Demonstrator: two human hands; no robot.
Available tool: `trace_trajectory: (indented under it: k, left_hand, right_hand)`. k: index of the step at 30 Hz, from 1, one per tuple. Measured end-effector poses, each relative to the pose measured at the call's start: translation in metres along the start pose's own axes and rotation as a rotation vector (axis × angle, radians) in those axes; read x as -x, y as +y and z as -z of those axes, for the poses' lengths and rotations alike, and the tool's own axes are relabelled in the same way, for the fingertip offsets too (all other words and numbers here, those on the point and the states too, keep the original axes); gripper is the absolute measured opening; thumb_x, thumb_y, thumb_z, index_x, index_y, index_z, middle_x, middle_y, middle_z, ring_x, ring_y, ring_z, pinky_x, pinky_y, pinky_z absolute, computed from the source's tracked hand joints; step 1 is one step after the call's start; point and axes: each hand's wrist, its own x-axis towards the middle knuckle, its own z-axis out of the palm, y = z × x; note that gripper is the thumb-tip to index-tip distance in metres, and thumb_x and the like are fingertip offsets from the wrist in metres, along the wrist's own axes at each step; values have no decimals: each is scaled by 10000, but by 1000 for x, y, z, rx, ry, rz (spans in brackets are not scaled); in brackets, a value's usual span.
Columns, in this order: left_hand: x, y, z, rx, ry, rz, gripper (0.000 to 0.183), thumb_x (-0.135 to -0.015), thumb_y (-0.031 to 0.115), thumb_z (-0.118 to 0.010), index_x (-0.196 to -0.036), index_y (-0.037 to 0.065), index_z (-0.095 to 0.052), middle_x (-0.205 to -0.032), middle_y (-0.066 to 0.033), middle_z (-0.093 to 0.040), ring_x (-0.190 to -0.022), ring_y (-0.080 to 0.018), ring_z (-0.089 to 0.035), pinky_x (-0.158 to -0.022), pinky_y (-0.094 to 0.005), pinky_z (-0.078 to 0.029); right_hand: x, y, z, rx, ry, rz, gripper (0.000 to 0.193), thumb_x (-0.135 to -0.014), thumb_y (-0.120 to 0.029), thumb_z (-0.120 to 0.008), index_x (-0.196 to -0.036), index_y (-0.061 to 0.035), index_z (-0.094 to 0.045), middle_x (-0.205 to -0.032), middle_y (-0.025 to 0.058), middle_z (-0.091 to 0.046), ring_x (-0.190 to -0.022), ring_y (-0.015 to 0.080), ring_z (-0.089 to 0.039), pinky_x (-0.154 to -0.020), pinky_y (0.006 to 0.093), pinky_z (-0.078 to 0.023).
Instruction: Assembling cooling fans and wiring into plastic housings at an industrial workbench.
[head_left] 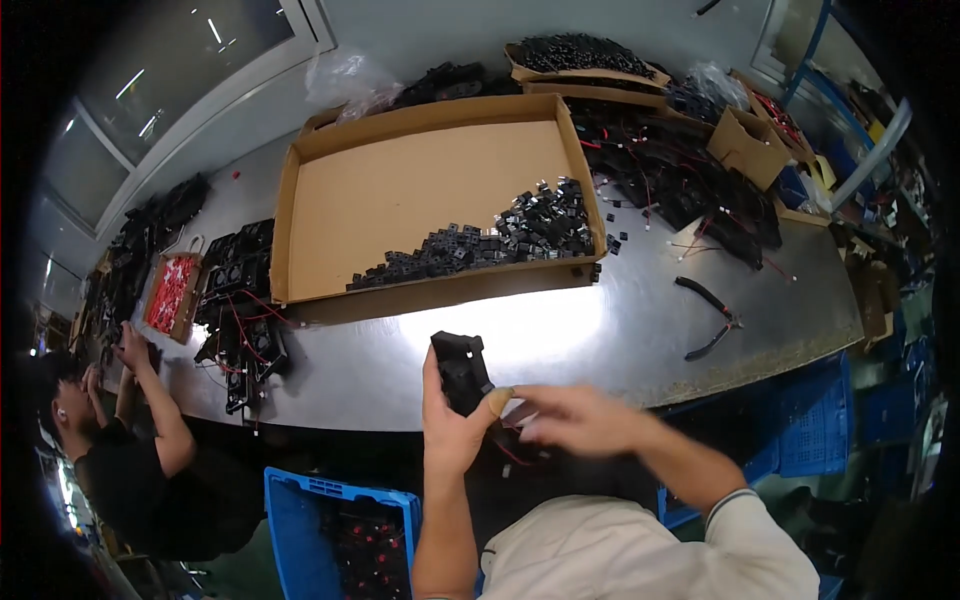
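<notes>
My left hand [455, 430] is closed around a black plastic housing [460, 375], tilted upright above the front edge of the metal table. The thumb, with a yellowish cover on its tip, presses on the lower end of the part. Thin dark red wires [510, 445] with a small pale connector hang below it. Close beside that thumb is my right hand [580, 420], its curled fingers blurred by motion. Whether they grip the wires or the housing I cannot tell.
A shallow cardboard box [430, 180] holds many small black parts. To its right lie cutting pliers [715, 318] and a pile of wired black housings [680, 180]. More housings [240, 330] and a box of red pieces [172, 290] lie left, near a co-worker [140, 460]. Blue crates [290, 530] stand below.
</notes>
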Motion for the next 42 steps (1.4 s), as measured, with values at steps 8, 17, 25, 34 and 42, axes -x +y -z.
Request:
trace_trajectory:
  k: [8,17,25,34,42]
  left_hand:
    - [23,8,20,-20,-235,172,1159,-681,44,-870,-1566,39,-123,-1191,-98,-560,-983,-174,-589,-871,-328,-512]
    - [36,-22,7,750,-257,359,961,-733,115,-828,-1523,46,-285,-1133,-102,-562,-982,-227,-589,-910,-377,-492]
    - [25,-38,-16,1026,-219,83,977,-771,397,-794,-1517,59,-261,-1238,-144,-576,-1306,-381,-494,-1157,-512,-313]
    - [26,-23,-32,297,-163,19,1015,-772,101,-785,-1578,127,-168,-1332,-141,-496,-977,-187,-569,-822,-301,-505]
    - [28,-23,-37,683,-294,271,731,-863,345,-685,-1448,41,-367,-1287,-163,-538,-1000,-250,-646,-840,-399,-578]
  right_hand:
    - [-146,-18,140,699,622,252,242,-893,-126,-646,-1095,3,-683,-927,132,-706,-843,263,-676,-765,366,-528]
    - [-205,-9,147,1108,380,3,220,-855,-96,-654,-1056,-12,-686,-1048,190,-676,-992,351,-643,-861,420,-504]
    - [-111,5,79,-114,527,356,128,-979,-96,-576,-1054,-29,-497,-950,89,-640,-870,170,-674,-768,314,-582]
    - [4,11,24,-328,495,279,264,-927,45,-605,-1183,-6,-567,-1034,87,-635,-925,167,-671,-773,284,-539]
    - [28,22,27,-412,533,320,380,-895,66,-635,-1265,-7,-589,-1085,80,-612,-1023,156,-630,-902,285,-520]
